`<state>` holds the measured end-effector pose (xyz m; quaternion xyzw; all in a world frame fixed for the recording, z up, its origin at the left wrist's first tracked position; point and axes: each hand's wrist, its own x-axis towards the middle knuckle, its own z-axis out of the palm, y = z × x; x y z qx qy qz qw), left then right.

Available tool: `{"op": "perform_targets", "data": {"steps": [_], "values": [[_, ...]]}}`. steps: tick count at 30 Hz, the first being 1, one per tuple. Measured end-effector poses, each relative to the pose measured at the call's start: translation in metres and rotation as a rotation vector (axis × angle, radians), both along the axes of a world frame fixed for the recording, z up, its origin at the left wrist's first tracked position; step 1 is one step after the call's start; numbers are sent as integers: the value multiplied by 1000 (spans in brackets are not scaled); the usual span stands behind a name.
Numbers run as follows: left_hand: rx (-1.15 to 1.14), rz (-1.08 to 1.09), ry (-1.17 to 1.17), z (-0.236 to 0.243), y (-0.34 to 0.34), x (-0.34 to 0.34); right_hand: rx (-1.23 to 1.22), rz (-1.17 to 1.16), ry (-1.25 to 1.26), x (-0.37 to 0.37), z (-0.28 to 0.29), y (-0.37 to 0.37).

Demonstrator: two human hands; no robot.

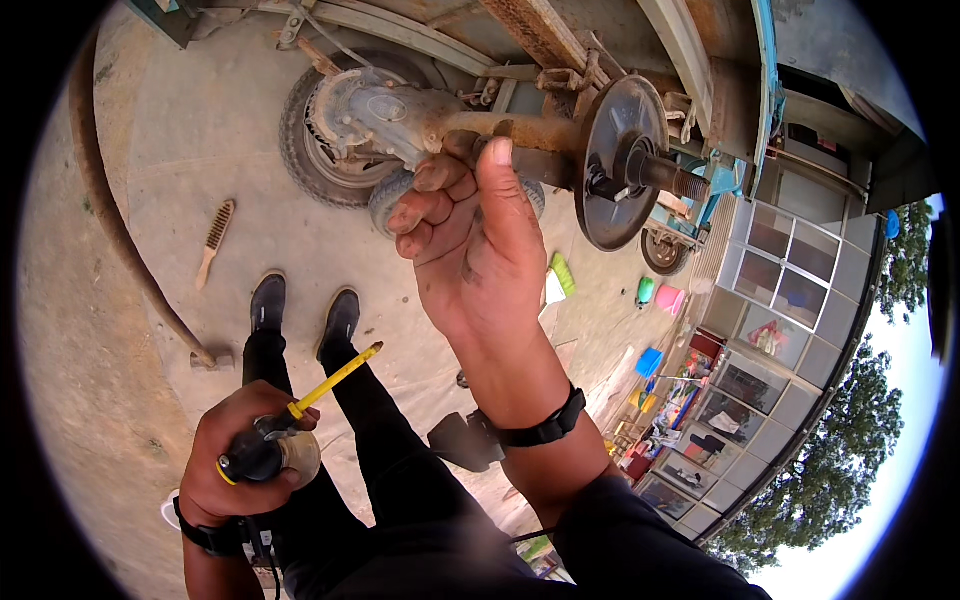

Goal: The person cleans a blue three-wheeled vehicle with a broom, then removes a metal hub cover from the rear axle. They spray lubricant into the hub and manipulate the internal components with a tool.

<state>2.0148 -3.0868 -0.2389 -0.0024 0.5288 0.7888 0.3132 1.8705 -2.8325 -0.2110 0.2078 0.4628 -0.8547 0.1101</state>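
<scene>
In my left hand (235,455), fingers wrapped round it, is a pump oil can (258,452) with a black head and clear body. Its long yellow spout (335,382) points up to the right. My right hand (480,235) is raised, palm toward me, in front of a rusty axle tube (545,132). The fingers are curled and the thumb is up; a small dark piece shows at the thumb tip, too unclear to name. Right of this hand, a round metal flange (625,110) sits on the axle, with a threaded shaft end (688,184) sticking out.
A wheel (300,140) stands behind the axle housing (385,105). On the concrete lie a wire brush (216,240) and a long-handled hammer (208,358). A green broom (563,274), a pink bucket (669,299) and a windowed building (790,265) are to the right.
</scene>
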Motion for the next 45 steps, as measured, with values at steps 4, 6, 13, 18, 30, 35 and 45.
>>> {"op": "perform_targets", "data": {"steps": [4, 6, 13, 18, 30, 35, 45], "values": [[32, 37, -60, -1, 2, 9, 46, 78, -34, 22, 0, 15], [7, -3, -14, 1, 2, 5, 133, 131, -78, 47, 3, 41], [20, -17, -16, 2, 5, 3, 360, 121, -59, 47, 14, 139], [21, -24, -48, 7, 4, 2, 235, 192, -112, 68, 17, 91], [5, -12, -61, 10, 5, 6, -43, -99, -83, 6, 1, -17], [6, -13, -59, 15, 6, 4, 65, -101, -156, 73, 7, 43], [-17, -31, -79, 19, 0, -4, 172, -43, -65, 71, 5, 92]]}}
